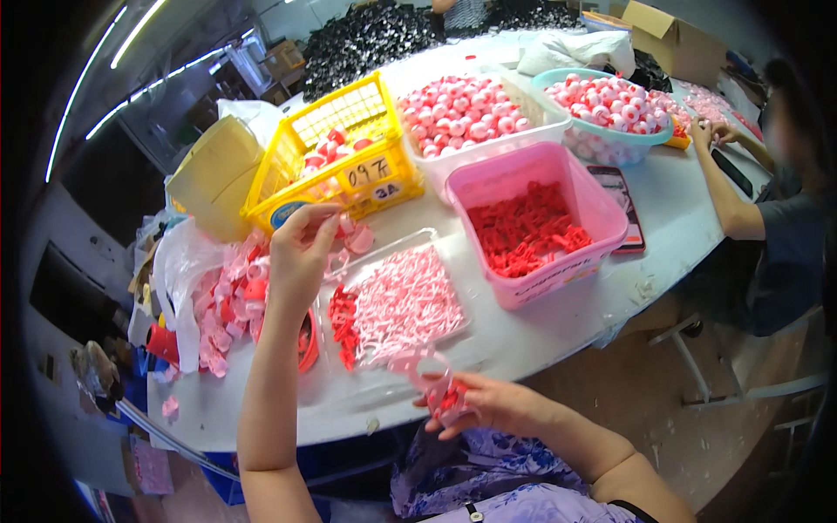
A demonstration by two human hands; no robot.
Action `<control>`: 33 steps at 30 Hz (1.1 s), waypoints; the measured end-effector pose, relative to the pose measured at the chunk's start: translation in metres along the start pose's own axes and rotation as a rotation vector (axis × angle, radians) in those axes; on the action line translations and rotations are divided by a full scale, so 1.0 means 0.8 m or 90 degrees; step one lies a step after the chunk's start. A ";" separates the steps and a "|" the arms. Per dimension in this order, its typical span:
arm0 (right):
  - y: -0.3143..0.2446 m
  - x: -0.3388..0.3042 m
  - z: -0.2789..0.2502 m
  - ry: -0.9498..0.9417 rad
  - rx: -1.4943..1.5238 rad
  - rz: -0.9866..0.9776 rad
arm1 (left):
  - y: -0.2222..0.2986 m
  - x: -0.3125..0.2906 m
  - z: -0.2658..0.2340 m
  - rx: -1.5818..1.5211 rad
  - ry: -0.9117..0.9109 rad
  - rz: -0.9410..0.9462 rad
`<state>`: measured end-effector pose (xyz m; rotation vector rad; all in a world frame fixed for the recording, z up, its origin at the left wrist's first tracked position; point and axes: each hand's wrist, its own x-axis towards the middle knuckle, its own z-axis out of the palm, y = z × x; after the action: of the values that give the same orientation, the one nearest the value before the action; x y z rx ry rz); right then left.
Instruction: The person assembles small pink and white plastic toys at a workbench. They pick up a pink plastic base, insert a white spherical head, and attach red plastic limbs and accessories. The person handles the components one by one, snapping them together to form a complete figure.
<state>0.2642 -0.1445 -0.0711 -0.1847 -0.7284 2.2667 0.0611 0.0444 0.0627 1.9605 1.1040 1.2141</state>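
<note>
My left hand (307, 246) is raised in front of the yellow basket (397, 193), thumb and fingers drawn together. Whatever they hold is too small to make out. Curved pink plastic pieces (357, 239) show just beside its fingertips. Low over the table's front edge, my right hand (501, 406) is closed on a translucent pink plastic piece with a ring-like end (427, 364). Small red parts (452, 397) show at those fingers. Between the hands lies a clear shallow tray (460, 332) of thin pink strips (405, 301), with red strips (343, 327) along its left side.
A pink tub (471, 187) of red parts stands right of the tray, beside a phone (629, 209). Behind are a white bin (549, 122) and blue basin (641, 150) of pink-and-white balls. Loose pink pieces (218, 305) cover the left. Another person's hands (711, 132) work at right.
</note>
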 end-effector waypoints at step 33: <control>-0.065 -0.112 -0.028 0.123 0.008 0.001 | -0.053 0.358 0.280 0.398 -0.635 -0.140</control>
<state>0.3681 -0.1667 -0.0685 -0.3923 -0.6119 2.2174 0.3198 0.3039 0.0579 2.3310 1.1242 -0.3254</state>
